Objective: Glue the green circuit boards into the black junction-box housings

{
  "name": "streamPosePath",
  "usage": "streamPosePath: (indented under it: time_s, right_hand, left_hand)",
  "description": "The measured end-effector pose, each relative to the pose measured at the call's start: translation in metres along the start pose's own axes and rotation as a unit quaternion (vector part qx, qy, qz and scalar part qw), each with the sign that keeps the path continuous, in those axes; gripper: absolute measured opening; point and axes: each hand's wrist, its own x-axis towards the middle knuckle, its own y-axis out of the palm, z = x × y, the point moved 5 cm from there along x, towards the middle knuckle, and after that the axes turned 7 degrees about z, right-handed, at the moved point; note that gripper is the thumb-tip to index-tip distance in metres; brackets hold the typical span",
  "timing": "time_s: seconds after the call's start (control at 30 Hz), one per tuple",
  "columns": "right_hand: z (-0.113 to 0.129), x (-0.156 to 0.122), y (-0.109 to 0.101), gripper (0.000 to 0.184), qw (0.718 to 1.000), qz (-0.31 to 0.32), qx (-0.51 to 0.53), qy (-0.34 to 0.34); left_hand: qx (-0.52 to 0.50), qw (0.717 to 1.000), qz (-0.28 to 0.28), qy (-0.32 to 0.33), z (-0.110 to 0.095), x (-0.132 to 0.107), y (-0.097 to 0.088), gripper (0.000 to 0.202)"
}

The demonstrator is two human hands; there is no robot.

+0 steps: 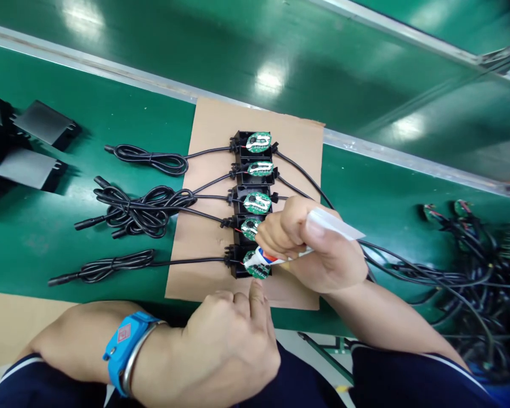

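Green surface (38, 243) stretches under a tan cardboard sheet (212, 226), with coiled black cables (140, 212) to its left and a dark cable tangle (471, 289) off to the right. On the cardboard, five black housings (238, 197) stand side by side in a column running away from the person, each carrying a green circuit board. Right hand (323, 252) has its grip wrapped around a white tube (340, 224), fingers curled beneath and thumb pressed along the upper side, so the tube's middle is hidden. Its long axis slants from the flat tail at upper right down to the nozzle (251, 260) at lower left, pointing leftward and slightly toward the person, across the column's line. That tip lies over the nearest board (260, 272), left of the right grip; whether it touches or hovers cannot be told. Left hand (233, 345), a blue band (125, 345) on its wrist, sits on the near side of the same board, index finger reaching to its near edge, contact unclear. Its other fingers curl under; what the left grip pinches, if anything, cannot be made out.
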Motion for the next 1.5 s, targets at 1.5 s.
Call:
streamPosePath:
  time_s: [1.5]
  right_hand:
    - [0.008,-0.020,-0.013,0.034,0.995,-0.054,-0.079,0.010]
  left_hand:
    - [-0.010,0.999,0.048,0.006,0.002,0.004,0.001,0.040]
